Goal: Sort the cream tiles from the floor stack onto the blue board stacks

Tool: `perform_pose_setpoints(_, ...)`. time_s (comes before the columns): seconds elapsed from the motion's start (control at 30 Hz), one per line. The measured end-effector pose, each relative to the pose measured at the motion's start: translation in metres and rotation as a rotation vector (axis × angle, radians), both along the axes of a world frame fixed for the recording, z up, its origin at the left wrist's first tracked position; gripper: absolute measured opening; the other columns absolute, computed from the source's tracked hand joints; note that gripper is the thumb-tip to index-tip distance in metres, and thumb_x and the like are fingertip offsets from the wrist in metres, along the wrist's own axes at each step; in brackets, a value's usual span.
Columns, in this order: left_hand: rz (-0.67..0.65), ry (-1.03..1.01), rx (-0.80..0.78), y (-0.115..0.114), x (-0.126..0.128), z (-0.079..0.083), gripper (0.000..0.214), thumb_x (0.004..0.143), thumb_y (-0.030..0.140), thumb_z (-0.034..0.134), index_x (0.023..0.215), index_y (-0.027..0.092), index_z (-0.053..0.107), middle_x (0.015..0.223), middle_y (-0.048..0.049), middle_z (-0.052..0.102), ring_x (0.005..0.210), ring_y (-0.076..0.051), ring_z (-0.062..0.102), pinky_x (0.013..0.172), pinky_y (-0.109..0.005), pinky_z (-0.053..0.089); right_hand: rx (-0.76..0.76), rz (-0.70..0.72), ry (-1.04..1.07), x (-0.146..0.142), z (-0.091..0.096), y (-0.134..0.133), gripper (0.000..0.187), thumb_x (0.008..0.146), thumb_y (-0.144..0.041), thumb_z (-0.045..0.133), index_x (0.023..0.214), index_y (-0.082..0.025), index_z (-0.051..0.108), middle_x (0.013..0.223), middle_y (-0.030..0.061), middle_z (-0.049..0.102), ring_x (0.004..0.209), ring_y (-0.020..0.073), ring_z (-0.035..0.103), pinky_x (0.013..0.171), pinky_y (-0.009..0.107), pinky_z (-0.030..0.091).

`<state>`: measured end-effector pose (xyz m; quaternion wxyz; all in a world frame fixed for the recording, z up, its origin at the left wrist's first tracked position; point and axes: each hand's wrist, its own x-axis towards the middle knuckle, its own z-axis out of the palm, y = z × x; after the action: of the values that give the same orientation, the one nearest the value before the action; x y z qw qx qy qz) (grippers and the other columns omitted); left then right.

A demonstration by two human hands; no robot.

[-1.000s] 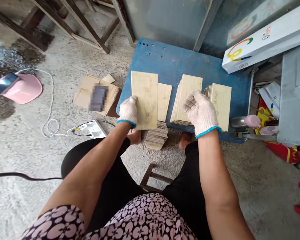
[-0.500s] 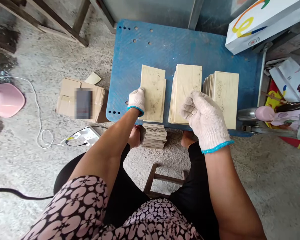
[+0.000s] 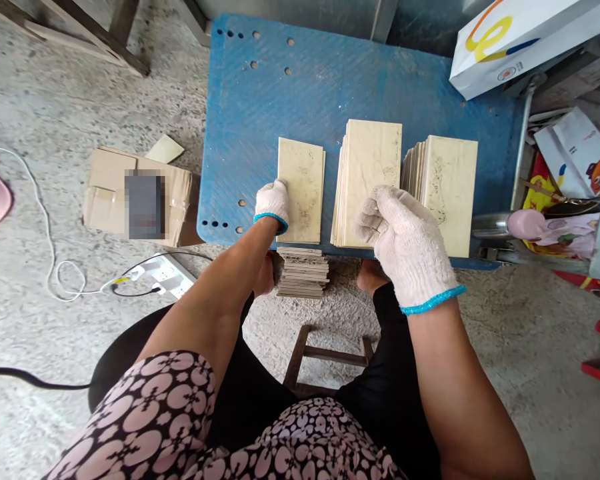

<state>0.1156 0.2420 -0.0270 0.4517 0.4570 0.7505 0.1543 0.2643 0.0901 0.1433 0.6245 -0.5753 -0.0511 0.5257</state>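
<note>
Tile (image 3: 303, 187), beige, flat on the small left pile on the blue table (image 3: 260, 113); left hand (image 3: 273, 203), gloved, grips its near-left edge. Best squared flush with the pile beneath before letting go. Right hand (image 3: 405, 237), loosely curled and holding nothing, hovers at the middle stack (image 3: 367, 160). Count: three piles on the table, the right stack (image 3: 447, 180) leaning; a fourth stack (image 3: 303, 272) on the floor below. One cardboard box (image 3: 105, 197) left.

Three piles of tiles (image 3: 365, 180) sit on the blue table (image 3: 300, 87). One more pile (image 3: 301, 272) sits on the floor below it. Two gloved hands (image 3: 410, 243) show. One cardboard box (image 3: 135, 197) lies left of the table.
</note>
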Motion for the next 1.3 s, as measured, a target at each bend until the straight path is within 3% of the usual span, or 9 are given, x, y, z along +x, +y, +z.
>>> perform_pose_setpoints(0.23, -0.33, 0.35, -0.085, 0.005, -0.001, 0.007, 0.041, 0.095, 0.044, 0.04, 0.102, 0.018, 0.07, 0.108, -0.0152, 0.069, 0.098, -0.032, 0.064, 0.083, -0.039, 0.052, -0.028, -0.007, -0.001, -0.002, 0.004, 0.002, 0.032, 0.074, -0.045, 0.078, 0.081, -0.022, 0.057, 0.067, -0.0053, 0.06, 0.062, 0.0086, 0.06, 0.062, 0.023, 0.05)
perform_pose_setpoints(0.43, -0.68, 0.621, 0.005, 0.008, -0.002, 0.013, 0.048, 0.09, 0.051, 0.043, 0.098, 0.013, 0.072, 0.099, -0.0208, 0.069, 0.096, -0.038, 0.065, 0.081, -0.044, 0.053, -0.025, -0.007, 0.023, -0.002, 0.004, 0.003, 0.031, 0.074, -0.043, 0.078, 0.08, -0.022, 0.057, 0.068, -0.0048, 0.061, 0.062, 0.0088, 0.06, 0.062, 0.023, 0.05)
perform_pose_setpoints(0.53, -0.765, 0.661, 0.016, 0.006, -0.004, 0.02, 0.046, 0.088, 0.05, 0.045, 0.096, 0.014, 0.072, 0.096, -0.0202, 0.07, 0.094, -0.039, 0.065, 0.079, -0.044, 0.053, -0.018, -0.012, 0.03, -0.003, 0.004, 0.003, 0.031, 0.074, -0.043, 0.078, 0.08, -0.021, 0.057, 0.068, -0.0046, 0.061, 0.062, 0.0087, 0.06, 0.062, 0.023, 0.05)
perform_pose_setpoints(0.7, -0.777, 0.647, 0.141, 0.003, -0.005, 0.03, 0.05, 0.087, 0.057, 0.046, 0.109, 0.018, 0.068, 0.11, -0.0175, 0.066, 0.101, -0.039, 0.062, 0.082, -0.046, 0.053, -0.018, -0.003, 0.019, -0.003, 0.004, 0.003, 0.032, 0.074, -0.044, 0.078, 0.08, -0.021, 0.057, 0.068, -0.0047, 0.06, 0.062, 0.0088, 0.06, 0.062, 0.024, 0.05)
perform_pose_setpoints(0.8, -0.741, 0.617, 0.096, -0.001, -0.002, 0.032, 0.063, 0.082, 0.067, 0.049, 0.117, 0.016, 0.063, 0.113, -0.0187, 0.063, 0.104, -0.039, 0.06, 0.085, -0.047, 0.052, -0.015, -0.015, 0.027, -0.003, 0.004, 0.004, 0.032, 0.073, -0.043, 0.079, 0.079, -0.021, 0.056, 0.068, -0.0049, 0.06, 0.061, 0.0085, 0.059, 0.063, 0.024, 0.051)
perform_pose_setpoints(0.93, -0.613, 0.576, 0.071, -0.015, 0.01, 0.026, 0.101, 0.068, 0.069, 0.066, 0.144, 0.008, 0.038, 0.127, -0.0231, 0.052, 0.117, -0.041, 0.052, 0.097, -0.049, 0.046, -0.018, -0.027, 0.029, -0.004, 0.002, 0.004, 0.031, 0.073, -0.042, 0.078, 0.08, -0.021, 0.056, 0.069, -0.0046, 0.061, 0.062, 0.0089, 0.06, 0.064, 0.025, 0.052)
perform_pose_setpoints(1.03, -0.559, 0.58, 0.104, -0.027, 0.022, 0.018, 0.118, 0.062, 0.066, 0.072, 0.15, 0.006, 0.024, 0.14, -0.0248, 0.038, 0.13, -0.042, 0.038, 0.107, -0.051, 0.036, -0.021, -0.028, 0.025, -0.004, 0.002, 0.003, 0.03, 0.073, -0.042, 0.078, 0.08, -0.022, 0.057, 0.069, -0.0044, 0.061, 0.063, 0.0092, 0.06, 0.064, 0.025, 0.052)
perform_pose_setpoints(1.17, -0.569, 0.582, 0.14, -0.033, 0.035, 0.009, 0.121, 0.058, 0.064, 0.075, 0.15, 0.006, 0.021, 0.146, -0.0249, 0.028, 0.134, -0.043, 0.027, 0.112, -0.055, 0.027, -0.03, -0.016, 0.017, -0.003, 0.003, 0.003, 0.031, 0.074, -0.043, 0.078, 0.078, -0.021, 0.056, 0.068, -0.0044, 0.06, 0.061, 0.0088, 0.059, 0.062, 0.024, 0.05)
perform_pose_setpoints(1.3, -0.548, 0.55, 0.12, -0.027, 0.045, 0.005, 0.118, 0.06, 0.059, 0.076, 0.149, 0.009, 0.018, 0.143, -0.0239, 0.031, 0.13, -0.042, 0.031, 0.109, -0.055, 0.03, -0.034, -0.017, 0.007, -0.003, 0.004, 0.004, 0.032, 0.074, -0.044, 0.078, 0.077, -0.022, 0.055, 0.067, -0.0048, 0.059, 0.06, 0.0084, 0.057, 0.061, 0.023, 0.049)
